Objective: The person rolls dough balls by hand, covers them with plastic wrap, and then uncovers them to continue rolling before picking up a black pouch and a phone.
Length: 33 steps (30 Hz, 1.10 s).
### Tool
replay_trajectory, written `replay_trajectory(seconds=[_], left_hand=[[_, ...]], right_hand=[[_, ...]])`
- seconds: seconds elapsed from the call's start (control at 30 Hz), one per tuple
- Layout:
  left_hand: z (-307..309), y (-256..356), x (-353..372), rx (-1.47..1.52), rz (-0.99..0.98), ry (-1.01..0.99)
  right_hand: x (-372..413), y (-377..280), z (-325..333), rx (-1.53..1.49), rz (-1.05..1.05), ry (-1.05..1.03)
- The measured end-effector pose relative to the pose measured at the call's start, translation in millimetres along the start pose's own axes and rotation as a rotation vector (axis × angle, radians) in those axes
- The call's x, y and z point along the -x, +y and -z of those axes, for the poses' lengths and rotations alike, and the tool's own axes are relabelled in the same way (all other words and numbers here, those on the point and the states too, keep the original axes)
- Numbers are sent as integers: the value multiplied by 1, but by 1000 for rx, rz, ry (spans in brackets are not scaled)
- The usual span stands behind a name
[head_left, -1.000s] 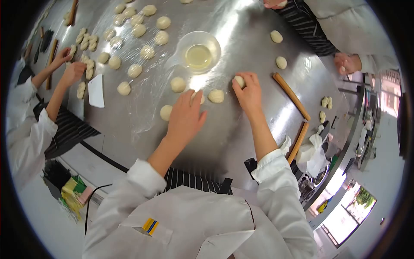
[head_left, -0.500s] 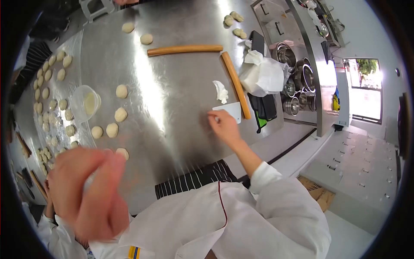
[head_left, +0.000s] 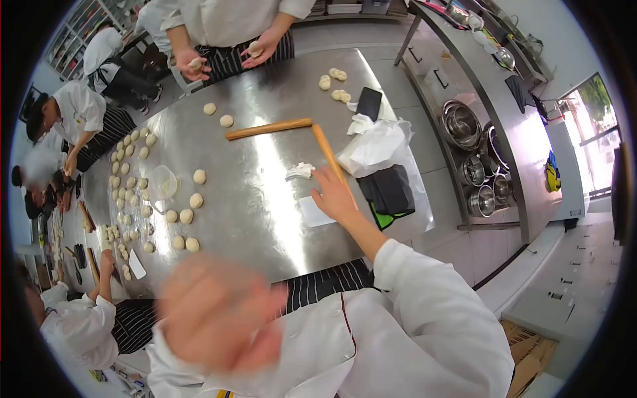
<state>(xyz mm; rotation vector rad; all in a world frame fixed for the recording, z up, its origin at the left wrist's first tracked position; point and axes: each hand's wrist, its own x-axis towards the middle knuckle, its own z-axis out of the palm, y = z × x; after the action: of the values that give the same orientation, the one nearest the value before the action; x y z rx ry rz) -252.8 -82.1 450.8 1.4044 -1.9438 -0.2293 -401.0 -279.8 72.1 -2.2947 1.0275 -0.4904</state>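
Note:
My left hand (head_left: 222, 315) is raised close to the camera, smeared by motion, so its fingers cannot be made out. Over the right part of the steel table (head_left: 245, 242), my right hand (head_left: 333, 192) has its fingers apart and nothing in it. Its fingertips are near a crumpled white tissue (head_left: 300, 171) and the long wooden rolling pin (head_left: 330, 154). Just below them lies a flat white scraper (head_left: 315, 212). A second rolling pin (head_left: 269, 129) lies crosswise farther back. Dough balls (head_left: 196, 201) rest left of centre, beside a clear bowl (head_left: 162, 182).
Across the table a person (head_left: 232, 20) holds dough in both hands. More people work at the left. Black pouch (head_left: 388, 190), white plastic bag (head_left: 378, 149) and dark phone (head_left: 369, 103) lie at the right edge. Metal bowls (head_left: 461, 125) fill a shelf beyond.
The view has tilted up and shows more people. My left hand has moved right in view. My right hand has spread its fingers and shifted from the scraper toward the tissue and pin.

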Motion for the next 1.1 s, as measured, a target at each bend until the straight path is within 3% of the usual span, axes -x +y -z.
replay_trajectory(seconds=[0.03, 0.07, 0.1, 0.17, 0.2, 0.27, 0.33, 0.37, 0.47, 0.63, 0.77, 0.8, 1.1], left_hand=[[-45, -21, 3, 110, 183, -65], [-105, -54, 18, 304, 576, -169], [-169, -99, 37, 399, 787, -319], [-285, -165, 99, 6, 509, -255], [-323, -183, 112, -17, 528, -194], [-350, -198, 108, -124, 312, -187], [-360, -216, 105, -149, 147, -209], [-365, -224, 105, -151, 158, -192], [-350, -253, 115, -165, 98, -159], [-319, -275, 119, -199, 169, -133], [-303, -288, 130, -132, 191, -115], [-304, -288, 128, -129, 202, -92], [-305, -288, 127, -99, 212, -69]], right_hand=[[11, 8, 14, -57, 40, 18], [28, 15, 25, -143, -71, -138], [49, 24, 35, -227, -184, -291], [95, 38, 42, -305, -191, -401], [118, 35, 56, -429, -308, -409], [120, 40, 84, -543, -416, -382], [107, 68, 105, -711, -735, -26], [93, 103, 108, -611, -582, 183], [15, 108, 169, -914, -997, 497], [-69, 106, 167, -648, -1075, 421], [-67, 125, 140, -604, -1023, 294], [-65, 123, 137, -608, -961, 407], [-66, 92, 140, -739, -1091, 516]])
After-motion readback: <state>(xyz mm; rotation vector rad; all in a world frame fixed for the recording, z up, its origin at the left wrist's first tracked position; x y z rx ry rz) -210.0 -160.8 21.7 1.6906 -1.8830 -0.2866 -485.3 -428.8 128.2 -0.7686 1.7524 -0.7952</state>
